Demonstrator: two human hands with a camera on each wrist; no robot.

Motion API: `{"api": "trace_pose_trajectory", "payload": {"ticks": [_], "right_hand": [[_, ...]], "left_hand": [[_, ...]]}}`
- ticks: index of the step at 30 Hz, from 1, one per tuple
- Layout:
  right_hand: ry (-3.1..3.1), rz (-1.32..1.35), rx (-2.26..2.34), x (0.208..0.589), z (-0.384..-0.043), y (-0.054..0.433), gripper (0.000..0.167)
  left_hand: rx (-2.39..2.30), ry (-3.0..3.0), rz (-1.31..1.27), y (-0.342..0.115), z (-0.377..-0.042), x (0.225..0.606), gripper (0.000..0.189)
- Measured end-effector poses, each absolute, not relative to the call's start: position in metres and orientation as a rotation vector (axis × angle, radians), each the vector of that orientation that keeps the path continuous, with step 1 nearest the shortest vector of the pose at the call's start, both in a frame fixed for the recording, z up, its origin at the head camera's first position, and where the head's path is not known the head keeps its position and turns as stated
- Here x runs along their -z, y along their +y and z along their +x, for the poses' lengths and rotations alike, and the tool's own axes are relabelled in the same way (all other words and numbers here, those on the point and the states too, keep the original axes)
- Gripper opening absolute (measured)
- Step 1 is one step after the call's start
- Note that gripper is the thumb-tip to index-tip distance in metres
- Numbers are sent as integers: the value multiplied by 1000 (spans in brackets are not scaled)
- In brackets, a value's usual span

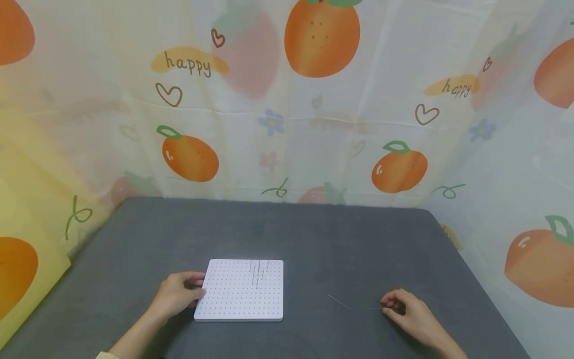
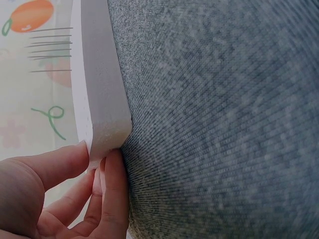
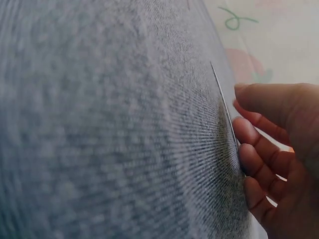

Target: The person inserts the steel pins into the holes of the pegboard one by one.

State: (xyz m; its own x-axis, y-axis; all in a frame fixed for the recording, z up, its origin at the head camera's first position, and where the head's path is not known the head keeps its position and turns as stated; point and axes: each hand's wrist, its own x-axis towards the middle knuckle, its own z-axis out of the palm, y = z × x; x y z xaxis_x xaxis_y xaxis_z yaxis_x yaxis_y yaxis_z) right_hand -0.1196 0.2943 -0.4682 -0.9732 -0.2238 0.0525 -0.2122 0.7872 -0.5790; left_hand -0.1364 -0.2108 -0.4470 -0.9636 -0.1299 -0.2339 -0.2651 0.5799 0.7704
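A white pegboard (image 1: pixel 233 296) with rows of small holes lies on the grey cloth, and several thin metal pins (image 1: pixel 258 271) stand upright in its far right part. My left hand (image 1: pixel 176 294) grips the board's left edge, thumb and fingers pinching its side (image 2: pixel 107 127). To the right, my right hand (image 1: pixel 405 314) is low over the cloth with fingers bent, beside a thin metal pin (image 3: pixel 222 93) lying flat. Its fingertips are at the pin; whether they touch it I cannot tell. Another loose pin (image 1: pixel 339 302) lies between the board and this hand.
A dark grey cloth-covered table (image 1: pixel 350 239) carries everything. Behind it and along both sides hangs a pale curtain (image 1: pixel 296 164) printed with oranges, hearts and words.
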Motion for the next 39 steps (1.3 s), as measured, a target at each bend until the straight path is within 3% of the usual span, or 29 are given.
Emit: {"api": "trace_pose_trajectory", "payload": {"ticks": [16,39], "right_hand": [[3047,-545,819,471,-122,297,19],[3050,-543,846,472,-123,297,14]], "left_hand": [[-1281,2661,-349,-210,-138,448,41],[-1282,2668,-352,-209,-136,447,41]]}}
